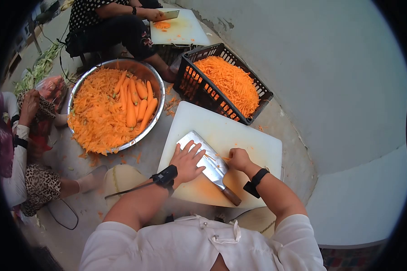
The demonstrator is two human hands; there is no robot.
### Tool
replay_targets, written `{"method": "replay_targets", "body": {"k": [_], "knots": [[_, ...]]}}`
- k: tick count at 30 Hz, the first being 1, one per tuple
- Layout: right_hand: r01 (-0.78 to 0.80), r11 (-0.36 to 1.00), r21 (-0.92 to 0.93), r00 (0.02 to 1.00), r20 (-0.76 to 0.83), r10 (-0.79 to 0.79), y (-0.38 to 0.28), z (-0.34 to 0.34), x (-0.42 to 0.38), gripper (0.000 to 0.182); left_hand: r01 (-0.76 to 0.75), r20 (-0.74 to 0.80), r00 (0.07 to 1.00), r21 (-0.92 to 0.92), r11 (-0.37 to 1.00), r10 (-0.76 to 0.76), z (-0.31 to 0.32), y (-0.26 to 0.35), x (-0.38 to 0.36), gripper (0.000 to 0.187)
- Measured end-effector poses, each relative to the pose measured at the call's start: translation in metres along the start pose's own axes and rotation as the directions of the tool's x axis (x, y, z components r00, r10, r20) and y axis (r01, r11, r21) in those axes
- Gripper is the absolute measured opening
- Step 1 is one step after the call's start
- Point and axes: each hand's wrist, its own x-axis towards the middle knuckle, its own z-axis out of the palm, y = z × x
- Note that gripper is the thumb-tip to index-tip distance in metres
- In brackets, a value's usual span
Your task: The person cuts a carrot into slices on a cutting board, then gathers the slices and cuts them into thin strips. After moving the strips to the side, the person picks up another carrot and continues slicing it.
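A cleaver with a wide steel blade and a brown wooden handle lies flat on the white cutting board. My left hand rests on the blade with its fingers spread. A few thin carrot shreds cling to the blade beside those fingertips. Just right of the cleaver, my right hand is closed, and a bit of orange carrot shows at its fingers. Orange stain colours the near part of the board.
A steel basin of carrot peelings and whole carrots stands to the left. Behind the board is a black crate of shredded carrot. One person cuts at another board; another sits at left. A wall bounds the right.
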Motion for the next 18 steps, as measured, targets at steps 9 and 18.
{"method": "replay_targets", "body": {"k": [9, 18], "knots": [[0.037, 0.369, 0.929, 0.887, -0.201, 0.415, 0.010, -0.125, 0.008, 0.048, -0.007, -0.063, 0.998, 0.013, 1.000, 0.008, 0.000, 0.001, -0.001, 0.054], [-0.112, 0.785, 0.609, 0.986, 0.164, 0.013, 0.019, -0.039, -0.164, 0.032, -0.054, -0.136, 0.989, 0.008, 0.999, 0.055, 0.010, -0.005, -0.002, 0.047]]}}
